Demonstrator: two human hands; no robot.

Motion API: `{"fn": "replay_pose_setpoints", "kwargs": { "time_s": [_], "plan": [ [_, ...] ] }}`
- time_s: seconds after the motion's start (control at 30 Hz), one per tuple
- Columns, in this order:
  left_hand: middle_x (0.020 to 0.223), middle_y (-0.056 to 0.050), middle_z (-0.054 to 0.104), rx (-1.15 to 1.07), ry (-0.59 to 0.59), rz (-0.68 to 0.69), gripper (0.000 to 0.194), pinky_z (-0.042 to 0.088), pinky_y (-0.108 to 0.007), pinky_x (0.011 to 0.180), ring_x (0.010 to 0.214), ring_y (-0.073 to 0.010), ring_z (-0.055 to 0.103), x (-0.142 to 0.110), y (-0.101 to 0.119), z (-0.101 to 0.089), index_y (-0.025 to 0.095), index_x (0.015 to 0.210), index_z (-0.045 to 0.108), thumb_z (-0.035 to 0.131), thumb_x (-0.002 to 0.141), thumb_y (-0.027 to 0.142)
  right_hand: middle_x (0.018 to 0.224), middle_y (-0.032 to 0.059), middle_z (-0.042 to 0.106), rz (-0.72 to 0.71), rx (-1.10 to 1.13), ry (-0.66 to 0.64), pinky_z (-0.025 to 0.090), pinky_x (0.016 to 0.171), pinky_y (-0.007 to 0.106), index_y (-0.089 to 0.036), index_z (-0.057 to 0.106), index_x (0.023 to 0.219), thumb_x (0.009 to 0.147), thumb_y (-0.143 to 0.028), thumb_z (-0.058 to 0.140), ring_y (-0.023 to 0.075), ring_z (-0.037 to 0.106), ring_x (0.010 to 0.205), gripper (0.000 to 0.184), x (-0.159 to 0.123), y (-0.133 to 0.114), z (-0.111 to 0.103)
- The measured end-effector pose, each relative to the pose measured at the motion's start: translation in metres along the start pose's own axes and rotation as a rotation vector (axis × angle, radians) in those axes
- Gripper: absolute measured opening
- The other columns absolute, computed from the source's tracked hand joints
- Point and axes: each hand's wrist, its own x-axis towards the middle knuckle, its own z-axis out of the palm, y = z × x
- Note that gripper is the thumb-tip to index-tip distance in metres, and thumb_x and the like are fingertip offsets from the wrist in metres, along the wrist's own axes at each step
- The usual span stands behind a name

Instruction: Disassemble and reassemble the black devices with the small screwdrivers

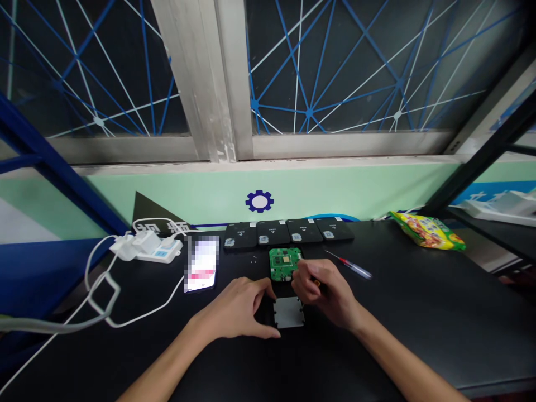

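In front of me lies a black cover [268, 319] with a silver metal plate [288, 312] in it. My left hand [237, 307] grips its left side, thumb at the near edge and index finger at the far edge. My right hand [324, 285] is closed above the plate's upper right corner. A small dark piece with an orange mark shows in that fist; the fingers hide the rest of it. Just beyond, a green circuit board [282, 262] sits in a black housing, partly behind the right fingers. Several tiny screws [253, 260] lie left of the board.
Several black boxes [273, 232] stand in a row along the wall. A clear-handled screwdriver [355, 270] lies at right, with a yellow-green snack bag [431, 231] farther back. On the left are a lit phone [203, 262], a power strip [161, 251] and a white cable [142, 322].
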Motion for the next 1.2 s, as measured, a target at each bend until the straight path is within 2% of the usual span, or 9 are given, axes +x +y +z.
{"fn": "replay_pose_setpoints", "kwargs": {
  "time_s": [0.17,0.23,0.33,0.5,0.7,0.8,1.0,1.13,1.2],
  "plan": [
    [0.066,0.007,0.059,0.019,0.022,0.015,0.060,0.036,-0.030,0.064,0.061,-0.0174,0.057,-0.001,0.000,-0.001,0.023,0.107,0.073,0.094,0.066,0.063,0.069,-0.0039,0.049,-0.001,-0.042,-0.003,0.030,0.054,0.027,-0.022,0.055,0.082,0.098,-0.040,0.076,0.0118,0.040,0.055,0.032,0.001,-0.004,-0.003],
    [0.065,0.008,0.058,0.012,0.024,0.020,0.060,0.035,-0.030,0.063,0.060,-0.0173,0.057,-0.001,0.000,-0.001,0.023,0.107,0.073,0.093,0.066,0.063,0.077,-0.0023,0.053,-0.045,-0.071,0.038,0.036,0.060,0.028,-0.022,0.056,0.084,0.092,-0.034,0.085,0.0135,0.046,0.063,0.032,0.001,-0.006,-0.004],
    [0.064,0.008,0.056,0.001,0.011,0.018,0.061,0.034,-0.030,0.061,0.059,-0.0165,0.056,-0.001,-0.001,-0.001,0.023,0.107,0.074,0.094,0.066,0.064,0.079,-0.0019,0.054,-0.075,-0.081,0.075,0.037,0.061,0.027,-0.022,0.059,0.086,0.088,-0.032,0.088,0.0147,0.046,0.067,0.031,0.003,-0.008,-0.007],
    [0.064,0.009,0.056,0.011,0.021,0.023,0.061,0.035,-0.031,0.062,0.059,-0.0160,0.055,-0.001,-0.002,0.001,0.023,0.108,0.074,0.094,0.067,0.064,0.074,0.0001,0.065,-0.036,-0.086,0.039,0.041,0.062,0.028,-0.022,0.062,0.089,0.088,-0.035,0.089,0.0168,0.057,0.065,0.030,0.003,-0.009,-0.014],
    [0.066,0.007,0.058,0.011,0.011,0.022,0.059,0.034,-0.031,0.059,0.059,-0.0161,0.055,-0.001,-0.001,0.000,0.023,0.107,0.073,0.093,0.068,0.063,0.082,0.0055,0.071,0.040,-0.018,-0.059,0.047,0.065,0.031,-0.018,0.065,0.085,0.102,-0.041,0.073,0.0172,0.064,0.063,0.030,0.003,-0.013,-0.010],
    [0.065,0.008,0.057,0.012,-0.001,0.009,0.060,0.033,-0.030,0.059,0.059,-0.0162,0.056,-0.001,0.000,-0.001,0.023,0.108,0.073,0.093,0.068,0.063,0.086,0.0035,0.063,0.062,0.025,-0.083,0.041,0.060,0.029,-0.015,0.068,0.084,0.107,-0.042,0.063,0.0132,0.060,0.057,0.036,0.004,-0.015,-0.005],
    [0.065,0.008,0.057,0.014,0.002,0.018,0.060,0.034,-0.030,0.060,0.058,-0.0156,0.056,-0.001,0.000,-0.001,0.022,0.109,0.073,0.094,0.069,0.061,0.059,-0.0048,0.039,0.144,0.159,-0.123,0.023,0.054,0.028,-0.017,0.061,0.076,0.113,-0.048,0.048,0.0106,0.030,0.050,0.049,0.003,-0.014,-0.002],
    [0.064,0.009,0.055,0.004,0.003,0.016,0.063,0.033,-0.030,0.058,0.058,-0.0156,0.056,-0.001,-0.003,0.001,0.022,0.111,0.074,0.093,0.068,0.064,0.058,-0.0080,0.030,0.123,0.241,-0.098,0.023,0.056,0.028,-0.019,0.059,0.085,0.108,-0.052,0.051,0.0119,0.021,0.052,0.041,0.004,-0.012,-0.005],
    [0.064,0.009,0.055,0.000,0.003,0.017,0.064,0.032,-0.029,0.058,0.059,-0.0156,0.056,-0.001,-0.004,0.002,0.022,0.112,0.074,0.093,0.068,0.065,0.058,-0.0087,0.030,0.103,0.272,-0.100,0.024,0.055,0.027,-0.020,0.057,0.088,0.101,-0.045,0.061,0.0117,0.020,0.052,0.028,0.005,-0.012,-0.007]
  ]
}}
